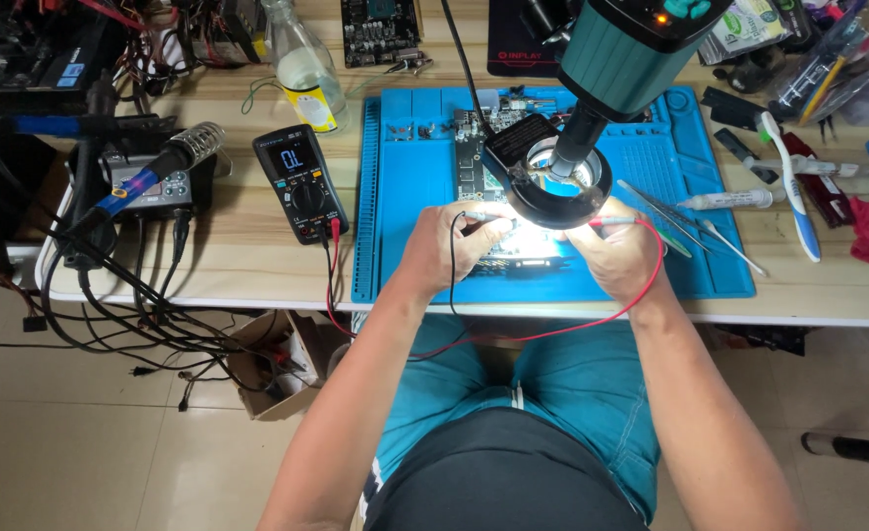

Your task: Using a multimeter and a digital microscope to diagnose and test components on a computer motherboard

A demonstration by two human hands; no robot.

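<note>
Blue shorts [552, 393] lie nearest; left hand [449, 251] pinches the black probe [479, 216], right hand [621, 258] the red probe [613, 223], both over the circuit board [474, 162] (under the ring light [560, 187]) on the blue mat [405, 246]; meter [299, 184] sits left.

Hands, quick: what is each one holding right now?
Left hand: closed on the black probe.
Right hand: closed on the red probe.

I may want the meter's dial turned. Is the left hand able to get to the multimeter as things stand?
Probably yes: the multimeter lies close to the left of the left hand, with bare table between. But that hand holds a black probe, which it must first set down.
</note>
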